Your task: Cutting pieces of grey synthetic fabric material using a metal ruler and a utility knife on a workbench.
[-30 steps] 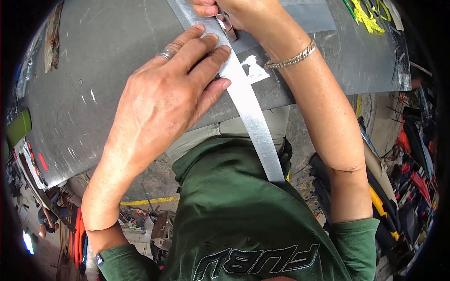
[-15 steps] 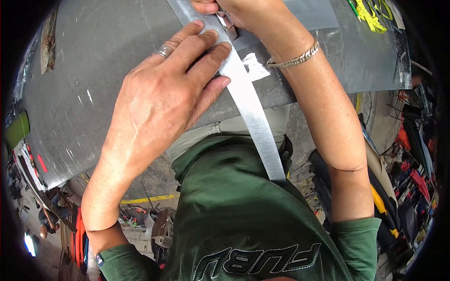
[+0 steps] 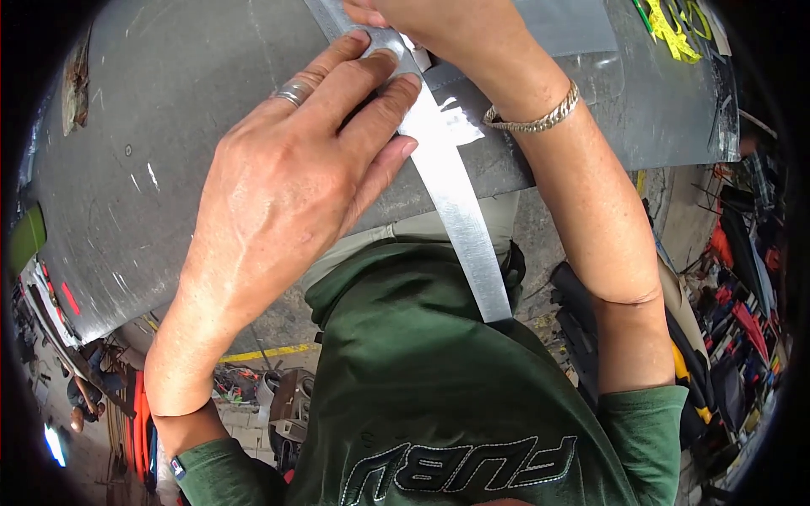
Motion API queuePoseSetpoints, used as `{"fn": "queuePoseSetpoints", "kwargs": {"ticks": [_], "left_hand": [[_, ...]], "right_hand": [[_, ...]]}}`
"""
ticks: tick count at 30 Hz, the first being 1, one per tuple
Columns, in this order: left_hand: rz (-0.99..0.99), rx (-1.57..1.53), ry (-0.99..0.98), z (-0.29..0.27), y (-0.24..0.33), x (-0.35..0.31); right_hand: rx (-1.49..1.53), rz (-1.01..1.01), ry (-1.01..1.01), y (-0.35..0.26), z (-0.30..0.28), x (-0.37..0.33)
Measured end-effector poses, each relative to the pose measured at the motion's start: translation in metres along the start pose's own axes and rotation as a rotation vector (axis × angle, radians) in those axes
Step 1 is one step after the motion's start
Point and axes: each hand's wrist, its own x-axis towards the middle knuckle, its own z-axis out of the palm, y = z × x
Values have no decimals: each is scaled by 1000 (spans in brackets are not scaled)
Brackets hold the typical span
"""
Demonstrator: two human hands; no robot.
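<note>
My left hand (image 3: 291, 164) lies with its fingers stretched out over a long metal straightedge (image 3: 462, 211), pressing it down on the dark grey work surface (image 3: 169, 169). The fingertips rest on the metal, and the thumb lies along its near part. The straightedge runs from the top of the view down past the table edge, in front of my shirt. Close beside its right side, my right hand (image 3: 447, 29) is closed at the top of the view. A small shiny metal piece (image 3: 419, 57) shows under it; the rest is hidden. Grey sheet material (image 3: 565, 29) lies right of that hand.
A white torn patch (image 3: 461, 126) marks the surface by the straightedge. Yellow strips (image 3: 672, 34) and a green pen-like stick (image 3: 643, 15) lie at the far right. A wooden piece (image 3: 76, 93) is at the far left. Assorted clutter (image 3: 747, 337) fills the floor at right.
My right hand has shifted slightly right and lower, covering more of the shiny metal piece. My left hand stays pressed on the straightedge, nearly unmoved.
</note>
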Motion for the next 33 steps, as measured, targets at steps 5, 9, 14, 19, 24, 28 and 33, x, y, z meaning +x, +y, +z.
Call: {"fn": "queuePoseSetpoints", "kwargs": {"ticks": [5,9,14,19,24,28,33], "left_hand": [[19,15,14,2,-2,-1],[18,14,13,1,-1,0],[25,9,5,-1,1,1],[47,-3,30,2,-1,-2],[62,16,35,2,-2,-3],[86,25,60,1,4,-6],[59,8,69,1,13,-19]], "right_hand": [[144,288,-140,2,2,4],[91,141,-54,12,7,1],[39,144,-26,15,7,1],[695,1055,-87,-26,-10,26],[725,1142,-1,-30,-8,29],[787,1062,54,-40,-28,33],[523,1014,182,-87,-104,41]]}}
